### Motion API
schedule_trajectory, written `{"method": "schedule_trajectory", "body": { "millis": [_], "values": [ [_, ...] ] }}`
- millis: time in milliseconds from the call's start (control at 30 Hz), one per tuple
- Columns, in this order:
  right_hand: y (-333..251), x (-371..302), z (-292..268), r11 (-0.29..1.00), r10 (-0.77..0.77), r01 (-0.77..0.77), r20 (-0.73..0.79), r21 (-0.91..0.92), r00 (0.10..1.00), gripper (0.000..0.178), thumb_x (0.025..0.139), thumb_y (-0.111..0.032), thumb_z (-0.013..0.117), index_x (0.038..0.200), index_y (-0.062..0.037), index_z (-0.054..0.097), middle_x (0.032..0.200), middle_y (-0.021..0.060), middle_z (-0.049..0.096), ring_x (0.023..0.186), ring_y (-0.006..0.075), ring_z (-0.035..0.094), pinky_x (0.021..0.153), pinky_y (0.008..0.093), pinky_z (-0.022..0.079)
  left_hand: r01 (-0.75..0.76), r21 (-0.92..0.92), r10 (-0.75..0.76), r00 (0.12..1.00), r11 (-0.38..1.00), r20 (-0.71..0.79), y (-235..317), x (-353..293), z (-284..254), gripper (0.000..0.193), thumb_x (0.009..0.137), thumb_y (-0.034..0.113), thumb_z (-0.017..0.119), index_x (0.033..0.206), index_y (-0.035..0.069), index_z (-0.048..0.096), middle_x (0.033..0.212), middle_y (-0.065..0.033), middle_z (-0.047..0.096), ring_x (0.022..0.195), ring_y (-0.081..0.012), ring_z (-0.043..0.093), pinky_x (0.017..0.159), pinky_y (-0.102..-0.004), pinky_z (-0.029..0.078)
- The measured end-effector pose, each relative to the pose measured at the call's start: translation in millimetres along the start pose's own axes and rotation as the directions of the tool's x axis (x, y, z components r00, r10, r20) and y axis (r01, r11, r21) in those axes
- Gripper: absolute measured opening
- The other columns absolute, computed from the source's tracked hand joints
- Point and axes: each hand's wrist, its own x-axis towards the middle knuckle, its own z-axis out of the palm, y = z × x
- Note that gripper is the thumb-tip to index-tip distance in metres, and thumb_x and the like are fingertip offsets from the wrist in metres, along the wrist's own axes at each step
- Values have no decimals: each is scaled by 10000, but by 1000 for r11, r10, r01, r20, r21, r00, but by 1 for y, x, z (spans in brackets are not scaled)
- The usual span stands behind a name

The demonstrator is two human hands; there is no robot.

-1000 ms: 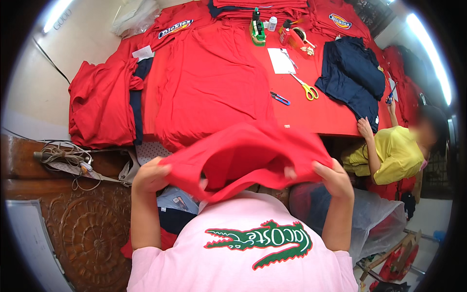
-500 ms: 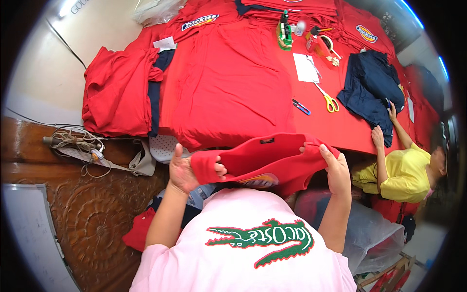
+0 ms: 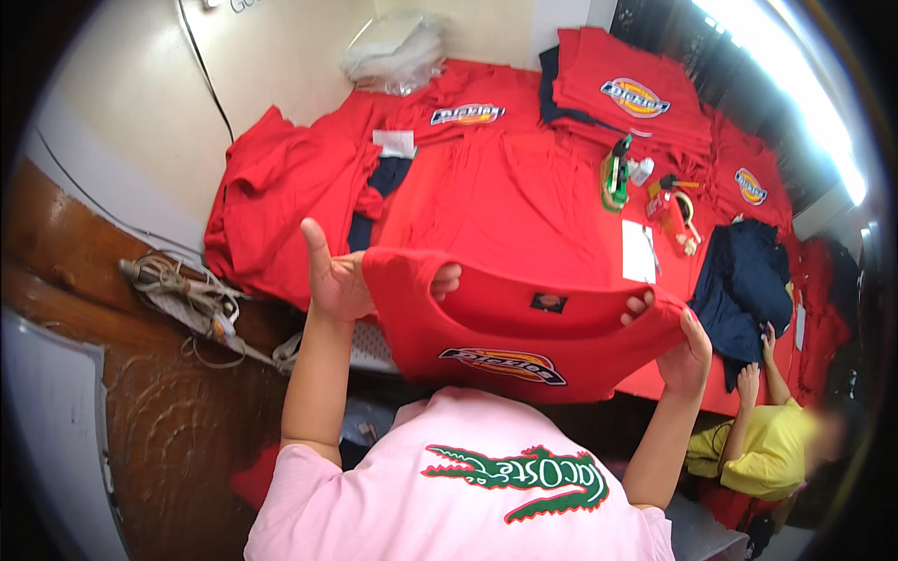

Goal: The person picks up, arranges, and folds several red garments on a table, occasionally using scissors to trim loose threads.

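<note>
A red tank top (image 3: pixel 524 323) with an oval printed patch on its chest hangs stretched between my two hands in front of me. My left hand (image 3: pixel 344 282) has its fingers passed under one shoulder strap and curled out at the neckline, the thumb raised off the cloth. The other strap lies over the fingers of my right hand (image 3: pixel 687 351), whose thumb presses against it. A small dark label (image 3: pixel 549 302) shows inside the back of the neck. Behind the top, flat red garments (image 3: pixel 496 196) cover the table.
Rumpled red cloth (image 3: pixel 290 201) lies at the left. Further right are a green tape dispenser (image 3: pixel 615 178), a white paper (image 3: pixel 639 251) and navy garments (image 3: pixel 742 280). A person in yellow (image 3: pixel 762 449) touches those. Coiled cords (image 3: pixel 178 294) hang at the left.
My hands have raised the tank top and spread it wider, so its chest patch and neck label now show more. The view has tilted up, and the scissors are now hidden.
</note>
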Motion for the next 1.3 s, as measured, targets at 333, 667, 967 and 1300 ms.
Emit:
{"method": "schedule_trajectory", "body": {
  "millis": [333,667,967,1300],
  "values": [
    [-27,160,-22,992,28,-39,84,123,996,667,1139,-410,389,1484,150,493,1462,362,582,1377,505,571,1205,553,428,60,37,-52,980,997,-191,76,110,-110,1390,879,998,169,1535,-209,382,1564,-394,457,1479,-510,463,1273,-520,324],
    [-22,232,-42,982,119,-135,-124,-131,985,743,1128,-512,388,1482,129,516,1374,321,667,1247,418,690,1143,515,500,80,-23,-84,953,996,-291,90,128,-183,1337,921,957,160,1515,-214,411,1564,-383,465,1507,-471,445,1296,-492,289],
    [5,296,-97,957,287,-286,-262,41,921,477,1085,-352,601,1274,82,657,1097,253,768,1027,362,767,971,484,612,108,7,-101,953,994,-285,86,142,-225,1324,932,946,194,1532,-222,365,1600,-382,417,1541,-471,388,1301,-512,272],
    [6,293,-74,961,266,-250,-151,118,952,693,1111,-490,500,1399,137,572,1343,283,692,1279,387,672,1128,496,514,73,-13,-72,914,997,-399,72,147,-195,1295,946,931,221,1569,-199,320,1654,-339,369,1574,-413,355,1310,-492,253]
  ]
}}
